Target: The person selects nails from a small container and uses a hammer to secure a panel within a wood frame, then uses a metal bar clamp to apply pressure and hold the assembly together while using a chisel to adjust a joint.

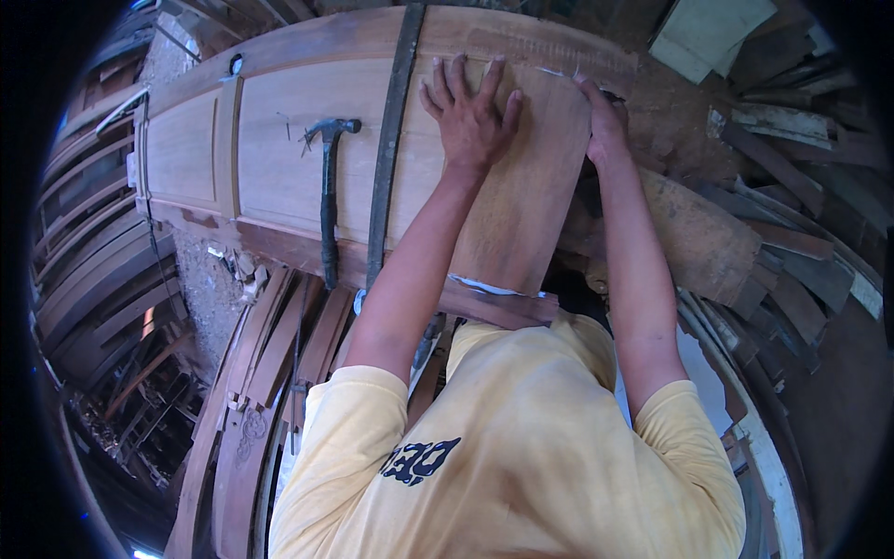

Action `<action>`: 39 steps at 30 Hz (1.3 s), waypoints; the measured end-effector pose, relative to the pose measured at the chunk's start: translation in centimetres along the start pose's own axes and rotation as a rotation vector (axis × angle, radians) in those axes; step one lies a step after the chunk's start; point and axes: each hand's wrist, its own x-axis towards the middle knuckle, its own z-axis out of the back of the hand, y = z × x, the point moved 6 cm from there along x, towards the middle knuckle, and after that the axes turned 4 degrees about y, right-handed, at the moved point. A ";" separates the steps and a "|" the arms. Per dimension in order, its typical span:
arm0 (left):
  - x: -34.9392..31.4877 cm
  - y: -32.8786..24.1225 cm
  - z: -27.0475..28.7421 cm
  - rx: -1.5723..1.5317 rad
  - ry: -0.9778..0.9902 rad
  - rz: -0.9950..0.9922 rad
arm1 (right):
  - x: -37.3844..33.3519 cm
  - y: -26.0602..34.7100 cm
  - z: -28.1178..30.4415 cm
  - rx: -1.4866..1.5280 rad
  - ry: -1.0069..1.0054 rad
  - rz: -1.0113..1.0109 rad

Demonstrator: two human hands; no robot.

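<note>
A long wooden door frame [317, 48] with flat panels lies across in front of me. My left hand [470, 116] rests flat on a brown wooden panel [517, 200] at its right end, fingers spread and holding nothing. At that panel's right edge my right hand [607, 126] is closed round the side, its fingers partly hidden. White, glue-like lines run along the panel's near edge and part of its far edge. Left of my left hand, a claw hammer [328, 186] with a dark handle lies on a paler panel [275, 158], beside a few loose nails [305, 135].
A dark metal bar [395, 140] crosses the frame between the hammer and my left hand. Wooden boards [265, 363] are stacked at the near left. A loose board [698, 228] and many offcuts [792, 242] lie at the right. A pale sheet [712, 33] lies at the far right.
</note>
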 end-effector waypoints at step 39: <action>-3.6 -0.7 -0.4 0.006 0.042 0.390 | -2.7 20.9 0.3 -1.221 0.275 -0.071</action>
